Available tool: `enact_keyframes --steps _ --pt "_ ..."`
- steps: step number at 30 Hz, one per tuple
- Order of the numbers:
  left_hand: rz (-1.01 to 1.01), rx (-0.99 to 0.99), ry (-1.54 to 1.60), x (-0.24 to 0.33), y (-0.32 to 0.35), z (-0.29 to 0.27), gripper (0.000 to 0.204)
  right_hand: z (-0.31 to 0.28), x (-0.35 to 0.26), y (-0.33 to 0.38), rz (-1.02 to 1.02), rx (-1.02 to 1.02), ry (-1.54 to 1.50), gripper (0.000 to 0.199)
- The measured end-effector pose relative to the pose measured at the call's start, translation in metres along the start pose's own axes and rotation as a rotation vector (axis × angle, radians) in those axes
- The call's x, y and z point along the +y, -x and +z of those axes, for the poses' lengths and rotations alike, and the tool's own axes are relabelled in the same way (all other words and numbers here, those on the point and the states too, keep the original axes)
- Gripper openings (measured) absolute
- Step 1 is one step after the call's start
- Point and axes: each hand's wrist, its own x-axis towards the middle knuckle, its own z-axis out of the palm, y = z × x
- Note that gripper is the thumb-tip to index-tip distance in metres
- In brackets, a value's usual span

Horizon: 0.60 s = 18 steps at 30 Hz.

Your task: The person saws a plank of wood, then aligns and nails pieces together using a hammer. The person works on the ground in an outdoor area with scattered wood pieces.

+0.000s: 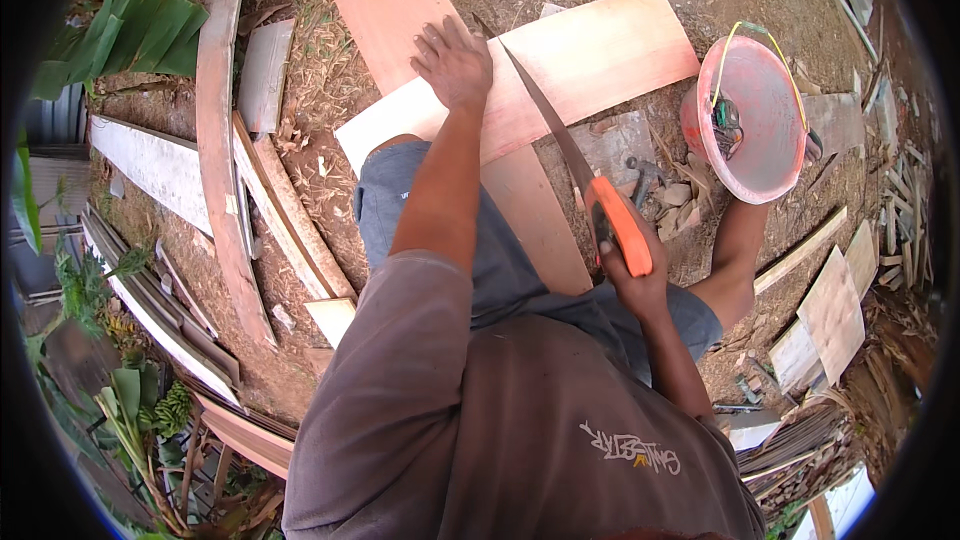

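Observation:
A pale, reddish-tinted wooden board [600, 60] lies crosswise over a longer plank [372, 5] that runs away from me. My left hand [457, 68] lies on the crosswise board, fingers stretched out past its far edge. In my right hand [640, 288] is the orange-and-black handle of a handsaw [560, 132]. The saw's blade slants up and left across the board, just right of my left hand, and its tip reaches past the far edge. Whether the teeth have cut into the wood is too fine to make out. My left knee is against the board's near left end.
At the right stands a reddish bucket [697, 130] with a yellow handle, a dark coiled item inside. A hammer [643, 178] lies among wood scraps near it. Long planks [222, 140] lie at the left. Thin panels [833, 315] rest at the lower right.

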Motion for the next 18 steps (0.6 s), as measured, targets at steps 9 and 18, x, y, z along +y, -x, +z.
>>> enact_keyframes --steps 9,18 --pt "-0.016 -0.016 0.021 0.000 -0.001 -0.001 0.071 -0.062 -0.013 0.115 -0.004 -0.066 0.052 0.066" --pt "0.001 0.017 0.018 -0.001 0.002 -0.002 0.069 0.024 0.019 -0.066 -0.082 -0.027 -0.098 0.062"
